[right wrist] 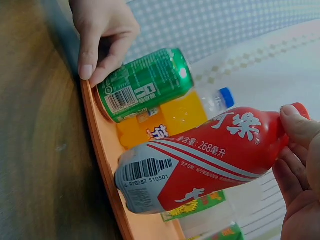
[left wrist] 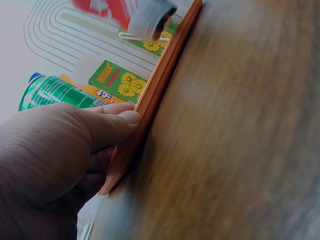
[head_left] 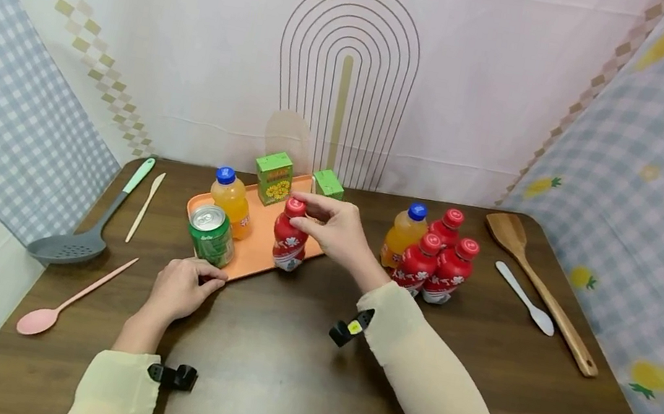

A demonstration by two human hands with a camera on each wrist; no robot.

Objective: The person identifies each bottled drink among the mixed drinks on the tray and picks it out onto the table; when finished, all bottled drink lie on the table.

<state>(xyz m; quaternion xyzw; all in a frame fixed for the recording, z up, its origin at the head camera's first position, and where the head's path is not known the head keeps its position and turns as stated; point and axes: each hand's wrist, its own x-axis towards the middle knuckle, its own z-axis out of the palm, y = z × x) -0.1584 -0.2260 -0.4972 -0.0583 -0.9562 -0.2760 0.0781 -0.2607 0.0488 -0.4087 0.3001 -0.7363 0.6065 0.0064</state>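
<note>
My right hand point(head_left: 339, 232) holds a small red cola bottle point(head_left: 290, 240) by its neck, just below the cap. The bottle hangs over the front of an orange tray point(head_left: 260, 243); its base is off the rim in the left wrist view. At the tray's near left corner, my left hand point(head_left: 183, 287) pinches the rim point(left wrist: 150, 90) between thumb and fingers. Beside that hand, a green drink can point(head_left: 211, 240) stands on the tray. Behind it is an orange soda bottle point(head_left: 234, 202) with a blue cap. Two green cartons, one left point(head_left: 273, 180) and one right point(head_left: 328, 183), stand at the back.
To the right stand another orange soda bottle point(head_left: 403, 237) and three red bottles point(head_left: 449, 271). A wooden spatula point(head_left: 539, 286) and white spoon point(head_left: 524, 298) lie beyond. A slotted turner point(head_left: 82, 242), wooden knife point(head_left: 145, 209) and pink spoon point(head_left: 50, 314) lie left.
</note>
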